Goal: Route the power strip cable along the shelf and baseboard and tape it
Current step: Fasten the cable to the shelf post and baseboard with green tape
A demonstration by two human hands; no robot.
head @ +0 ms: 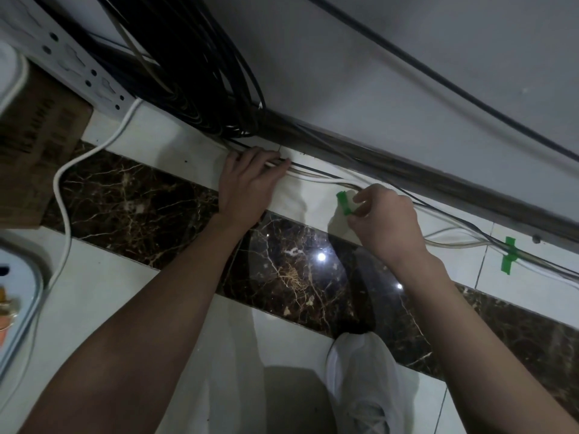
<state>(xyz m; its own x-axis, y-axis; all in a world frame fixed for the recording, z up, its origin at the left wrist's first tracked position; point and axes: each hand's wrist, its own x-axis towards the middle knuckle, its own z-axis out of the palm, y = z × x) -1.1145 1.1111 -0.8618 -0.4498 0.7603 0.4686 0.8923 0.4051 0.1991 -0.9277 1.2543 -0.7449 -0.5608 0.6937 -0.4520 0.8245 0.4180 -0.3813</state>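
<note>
Forearms reach out from the bottom edge over a white shoe [360, 386] on the floor, crossing a dark veined marble band [297, 270] set into pale tile. Beyond the band, the left hand [247, 183] lies palm down with its fingers straight, pressing a white cable [329, 180] and a thin black wire [313, 171] flat to the tile. Just right of it, well apart from the left, the right hand [385, 220] pinches a short piece of green tape [344, 202] between thumb and fingers, close beside the same cable. Further right of that hand, a second green tape strip [509, 255] crosses the cables and sticks to the floor. Behind both hands runs the dark baseboard [344, 145]. Left of the left hand sits a cardboard box [34, 145] whose print is too blurred to read. Past it a white power strip [78, 67] trails a looping cord [62, 195], and a coil of black cables [203, 89] hangs above the left hand.
</note>
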